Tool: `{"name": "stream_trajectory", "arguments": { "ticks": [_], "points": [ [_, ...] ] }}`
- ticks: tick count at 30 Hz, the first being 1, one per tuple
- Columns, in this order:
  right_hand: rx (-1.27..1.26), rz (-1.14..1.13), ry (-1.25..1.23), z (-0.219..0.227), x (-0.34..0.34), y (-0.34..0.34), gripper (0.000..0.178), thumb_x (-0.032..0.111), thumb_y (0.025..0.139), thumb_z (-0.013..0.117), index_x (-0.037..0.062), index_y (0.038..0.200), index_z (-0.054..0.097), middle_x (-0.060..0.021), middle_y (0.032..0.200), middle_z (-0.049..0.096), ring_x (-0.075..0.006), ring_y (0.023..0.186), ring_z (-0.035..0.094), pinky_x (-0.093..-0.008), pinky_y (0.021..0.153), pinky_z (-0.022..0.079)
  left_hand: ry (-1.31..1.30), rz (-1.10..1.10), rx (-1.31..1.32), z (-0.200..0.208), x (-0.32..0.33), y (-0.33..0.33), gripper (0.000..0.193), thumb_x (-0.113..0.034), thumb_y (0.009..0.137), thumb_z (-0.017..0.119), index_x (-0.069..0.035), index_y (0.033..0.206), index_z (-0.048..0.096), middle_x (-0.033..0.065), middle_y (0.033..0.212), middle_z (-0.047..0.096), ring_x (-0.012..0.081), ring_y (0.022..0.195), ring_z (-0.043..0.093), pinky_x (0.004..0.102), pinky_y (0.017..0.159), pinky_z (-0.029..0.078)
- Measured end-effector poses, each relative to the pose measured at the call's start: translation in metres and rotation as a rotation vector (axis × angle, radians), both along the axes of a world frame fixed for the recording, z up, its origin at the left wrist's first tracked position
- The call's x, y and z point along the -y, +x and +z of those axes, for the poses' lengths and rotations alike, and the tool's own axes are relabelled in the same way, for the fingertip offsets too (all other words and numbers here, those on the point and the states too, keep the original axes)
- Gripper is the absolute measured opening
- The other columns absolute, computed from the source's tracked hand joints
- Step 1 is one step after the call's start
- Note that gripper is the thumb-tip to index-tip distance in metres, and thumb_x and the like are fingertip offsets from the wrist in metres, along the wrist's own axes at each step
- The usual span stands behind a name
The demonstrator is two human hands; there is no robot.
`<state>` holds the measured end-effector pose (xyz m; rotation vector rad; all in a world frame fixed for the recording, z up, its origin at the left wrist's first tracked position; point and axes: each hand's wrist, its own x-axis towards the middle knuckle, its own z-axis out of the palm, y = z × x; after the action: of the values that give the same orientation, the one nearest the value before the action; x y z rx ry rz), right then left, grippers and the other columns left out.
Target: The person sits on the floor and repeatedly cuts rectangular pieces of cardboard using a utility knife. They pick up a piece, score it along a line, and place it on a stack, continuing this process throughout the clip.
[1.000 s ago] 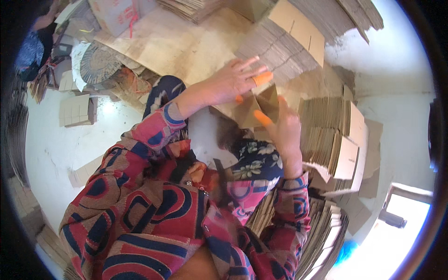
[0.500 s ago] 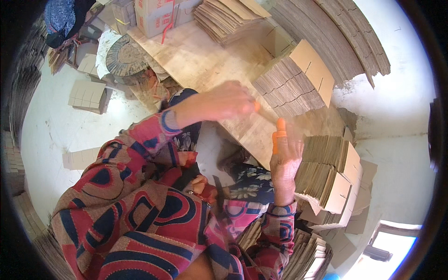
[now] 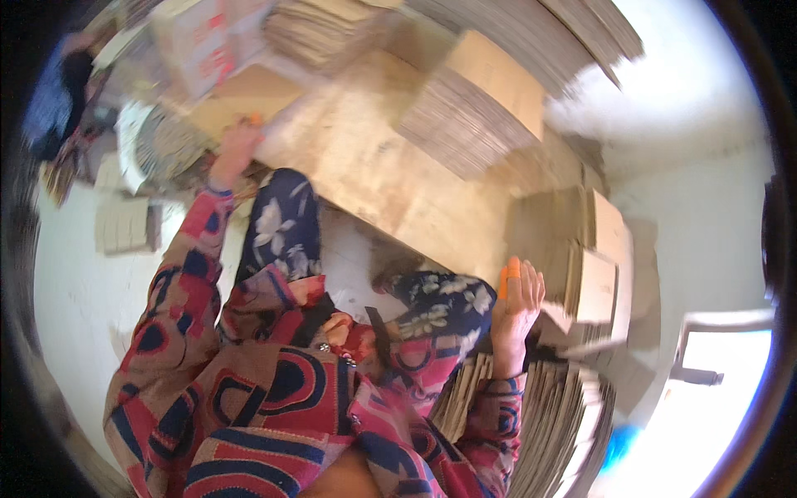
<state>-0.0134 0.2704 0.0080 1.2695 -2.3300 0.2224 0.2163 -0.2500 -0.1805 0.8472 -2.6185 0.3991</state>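
Out at the left end of the wooden bench (image 3: 365,158), my left hand (image 3: 237,151) is closed on the near edge of a flat tan cardboard sheet (image 3: 253,90). Motion blurs its fingers, but an orange finger cover shows at the tip. My right hand (image 3: 519,300) is open over the bench's right front edge, fingers stretched, with orange covers on some of them. It holds nothing and is nearest to a stack of cardboard pieces (image 3: 596,282) on the right. Another cardboard stack (image 3: 473,108) stands on the bench between and beyond my hands.
A printed carton (image 3: 195,50) and a further cardboard pile (image 3: 320,33) stand at the back left. Below my right forearm are upright cardboard pieces (image 3: 556,423). A small cardboard bundle (image 3: 124,226) lies on the floor at left. My knees (image 3: 281,220) are against the bench's near side.
My left hand has swung from the bench's middle to its far left, where the cardboard sheet now shows. My right hand has dropped slightly nearer to me. The whole view has shifted.
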Motion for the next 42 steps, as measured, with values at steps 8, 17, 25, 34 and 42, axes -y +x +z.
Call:
{"name": "stream_trajectory", "arguments": {
  "ticks": [8,17,25,34,42],
  "points": [
    [-0.232,-0.374,0.010,0.029,-0.096,-0.055,0.028,0.016,0.091,0.059,0.0034,0.115,0.058,-0.0106,0.105,0.063,-0.0270,0.101,0.058,-0.0392,0.085,0.044,0.239,0.016,0.069,0.014,0.012,0.000,0.046,-0.040,0.086,0.058,-0.008,0.119,0.056,0.0159,0.103,0.063,0.0350,0.101,0.057,0.0472,0.075,0.049],
    [0.253,-0.870,0.286,0.039,-0.102,-0.100,0.043,0.038,0.089,0.059,-0.0033,0.098,0.061,-0.0219,0.093,0.065,-0.0379,0.093,0.063,-0.0472,0.076,0.050,0.035,0.043,0.037,0.027,0.004,0.004,0.042,-0.037,0.086,0.061,-0.007,0.116,0.060,0.0140,0.086,0.067,0.0331,0.084,0.062,0.0473,0.070,0.046],
    [0.089,-0.526,0.230,0.023,-0.116,-0.115,0.014,0.014,0.082,0.061,0.0067,0.070,0.065,-0.0179,0.073,0.065,-0.0366,0.071,0.066,-0.0447,0.062,0.052,0.109,-0.184,-0.075,0.066,-0.039,-0.022,0.029,-0.029,0.083,0.067,-0.004,0.097,0.066,0.0167,0.077,0.065,0.0339,0.076,0.061,0.0443,0.066,0.046],
    [-0.199,-0.784,-0.138,0.098,-0.129,-0.097,0.027,0.009,0.089,0.051,0.0123,0.115,0.056,-0.0128,0.106,0.067,-0.0323,0.082,0.067,-0.0407,0.069,0.054,0.200,-0.484,-0.277,0.138,-0.106,-0.110,0.031,-0.028,0.080,0.070,-0.002,0.095,0.065,0.0183,0.078,0.064,0.0354,0.073,0.061,0.0429,0.064,0.048],
    [0.072,-0.429,-0.685,0.118,-0.031,-0.049,0.028,0.011,0.089,0.063,0.0042,0.117,0.064,-0.0067,0.086,0.070,-0.0113,0.061,0.064,-0.0229,0.051,0.050,0.064,-0.829,-0.469,0.168,-0.151,-0.271,0.045,-0.028,0.083,0.066,-0.003,0.119,0.055,0.0134,0.121,0.056,0.0322,0.112,0.050,0.0402,0.090,0.043]
  ]
}}
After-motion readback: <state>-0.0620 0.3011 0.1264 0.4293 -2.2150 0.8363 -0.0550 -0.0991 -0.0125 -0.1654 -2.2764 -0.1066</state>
